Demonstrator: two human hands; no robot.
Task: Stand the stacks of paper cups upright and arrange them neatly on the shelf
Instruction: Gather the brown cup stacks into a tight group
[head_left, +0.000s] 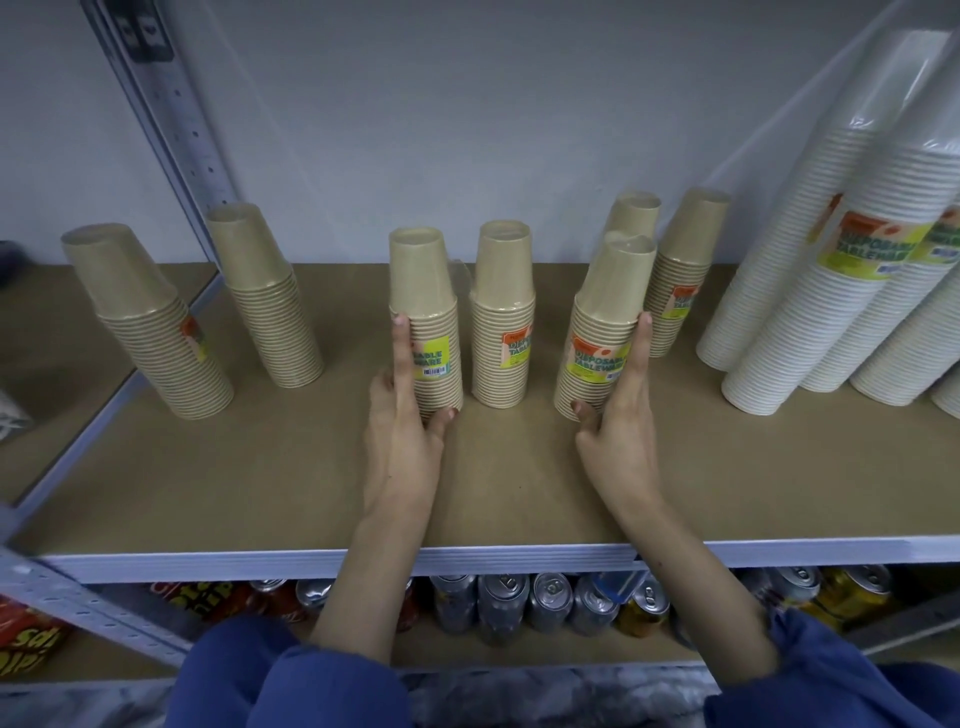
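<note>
**Seven brown cup stacks upright on the shelf, a hand on two of them**

Seven stacks of brown paper cups stand upside down on the brown board shelf (260, 467), each wrapped in clear film. Most show a yellow and orange label. Two stand toward the left edge: the far-left brown stack (148, 322) and the second brown stack (265, 296). Near the middle are the brown stack with the barcode label (434, 312) and the middle brown stack (503, 317) just beside it. Further right, the front brown stack (605, 322) stands ahead of the two rear brown stacks (680, 270), set close to the back wall.

The left hand (405, 415) lies flat along the left side of the barcode-label stack, fingers stretched up and thumb at its base. The right hand (618, 410) presses the right side of the front brown stack the same way, thumb touching its bottom rim. Neither hand closes round its stack.

At the right edge lean several tall white cup stacks (810, 291), at least four, in clear film. Below the shelf's front edge sits a row of drink cans (550, 603).
</note>
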